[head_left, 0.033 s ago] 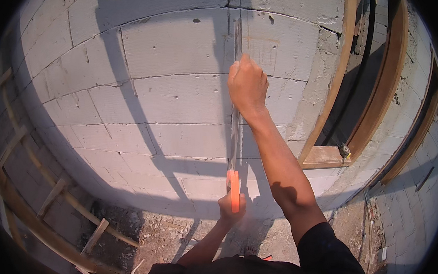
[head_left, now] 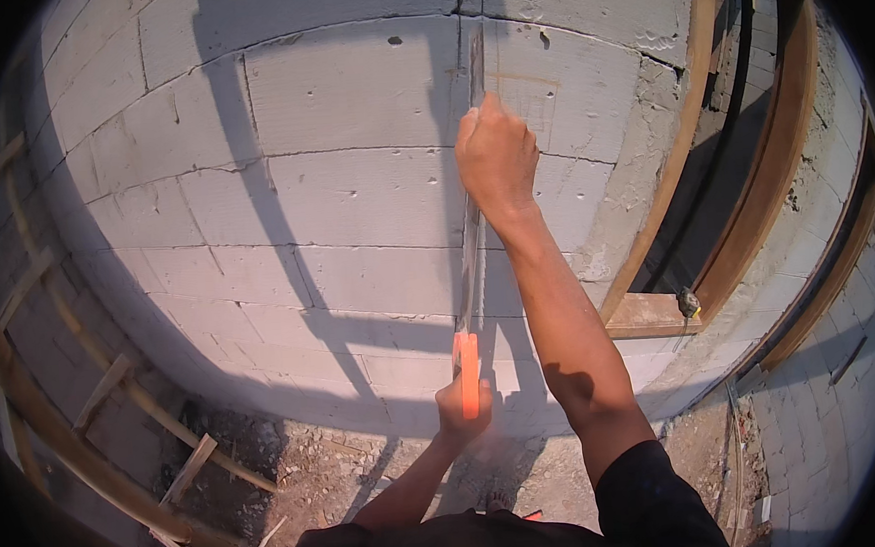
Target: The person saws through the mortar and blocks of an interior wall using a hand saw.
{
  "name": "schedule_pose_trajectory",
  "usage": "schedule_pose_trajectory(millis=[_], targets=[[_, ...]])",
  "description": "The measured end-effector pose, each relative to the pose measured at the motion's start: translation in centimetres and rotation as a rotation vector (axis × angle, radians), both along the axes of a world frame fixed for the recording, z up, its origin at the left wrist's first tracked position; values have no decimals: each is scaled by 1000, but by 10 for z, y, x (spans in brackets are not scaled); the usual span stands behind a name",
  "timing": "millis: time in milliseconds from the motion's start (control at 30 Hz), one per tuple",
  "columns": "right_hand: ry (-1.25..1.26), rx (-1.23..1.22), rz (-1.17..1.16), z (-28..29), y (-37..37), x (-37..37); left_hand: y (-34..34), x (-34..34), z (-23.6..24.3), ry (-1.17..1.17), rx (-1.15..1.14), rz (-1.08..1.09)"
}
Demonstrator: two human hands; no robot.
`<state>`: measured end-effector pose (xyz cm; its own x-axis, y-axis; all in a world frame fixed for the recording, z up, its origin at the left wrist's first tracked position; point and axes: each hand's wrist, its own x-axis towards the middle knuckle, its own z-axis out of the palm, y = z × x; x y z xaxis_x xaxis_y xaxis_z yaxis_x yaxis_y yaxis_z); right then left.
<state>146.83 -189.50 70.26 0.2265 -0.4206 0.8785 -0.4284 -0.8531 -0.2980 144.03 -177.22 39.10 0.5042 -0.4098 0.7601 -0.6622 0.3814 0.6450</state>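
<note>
A hand saw with an orange handle [head_left: 470, 374] stands nearly upright against the wall of pale lightweight blocks [head_left: 352, 193]. My left hand [head_left: 458, 409] is closed around the handle at the low end. Higher up, my right hand [head_left: 499, 157] is wrapped on the long grey blade [head_left: 471, 271], its knuckles toward the wall. The blade's tip shows above the right fist, along a vertical line cut in the blocks. Its toothed edge shows below the fist. How the right fingers and thumb sit on the blade is partly hidden.
A wooden window frame [head_left: 664, 169] is set in the wall on the right, with a small lump of something [head_left: 688, 303] on its lower corner. Wooden ladder-like scaffolding [head_left: 91, 335] stands on the left. Rubble [head_left: 320, 481] covers the ground below.
The saw and both hands have shifted slightly up along the wall, the right hand most visibly. Both hands keep their grip.
</note>
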Motion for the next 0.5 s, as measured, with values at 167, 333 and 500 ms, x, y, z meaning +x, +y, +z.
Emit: schedule_pose_trajectory(millis=[167, 333, 500], targets=[[-3, -70, -46, 33, -18, 20, -20, 15, 30, 97, -7, -103], [-49, -26, -75, -23, -18, 32, -13, 18, -18, 16, -57, -49], [51, 45, -55, -31, -13, 9, -4, 4, -39, 28, 169, -99]])
